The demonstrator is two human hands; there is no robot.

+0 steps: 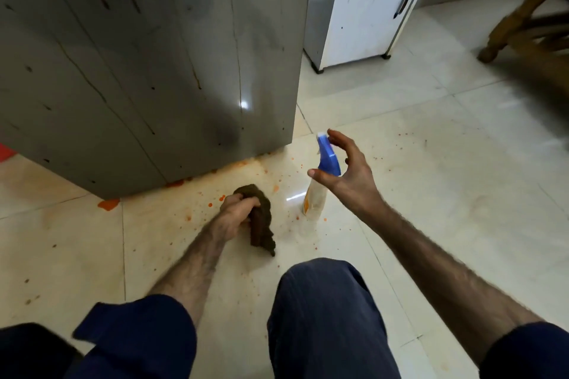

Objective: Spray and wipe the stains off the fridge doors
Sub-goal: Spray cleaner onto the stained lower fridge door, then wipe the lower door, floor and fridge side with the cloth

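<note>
The grey fridge door (147, 64) fills the upper left, streaked with dark drip lines and spots. A spray bottle (318, 191) with a blue trigger head and a white-and-orange body stands upright on the floor to the right of the fridge's lower corner. My right hand (348, 175) hovers open just behind and above the bottle's head, fingers spread, not closed around it. My left hand (238, 209) is shut on a brown cloth (261, 221) that hangs down to the tiled floor.
Orange splatter (108, 204) dots the cream floor tiles along the fridge base. A white cabinet (366, 9) with dark handles stands right of the fridge. A wooden chair leg (505, 31) is at the far right. My knees in dark blue trousers (323, 317) are at the bottom.
</note>
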